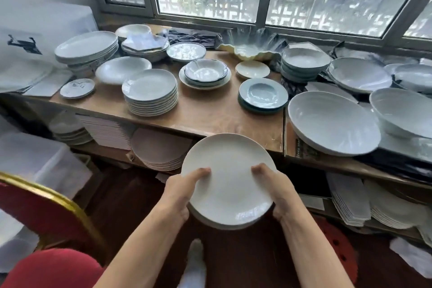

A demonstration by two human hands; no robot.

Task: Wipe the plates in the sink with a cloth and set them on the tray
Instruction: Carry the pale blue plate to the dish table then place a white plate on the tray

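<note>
I hold a small stack of white plates [230, 182] in the air in front of a wooden table [210, 114]. My left hand [180, 190] grips the stack's left rim, thumb on the top plate. On the right rim my right hand [278, 190] grips the same way. The stack hangs just below the table's front edge, tilted a little toward me. No sink, cloth or tray shows in this view.
The table carries many dishes: a stack of white plates [150, 92], a blue deep plate [263, 96], large white bowls [332, 124] at the right. More plate stacks [161, 149] sit on the shelf beneath. A red chair with a gold frame [44, 210] stands at the left.
</note>
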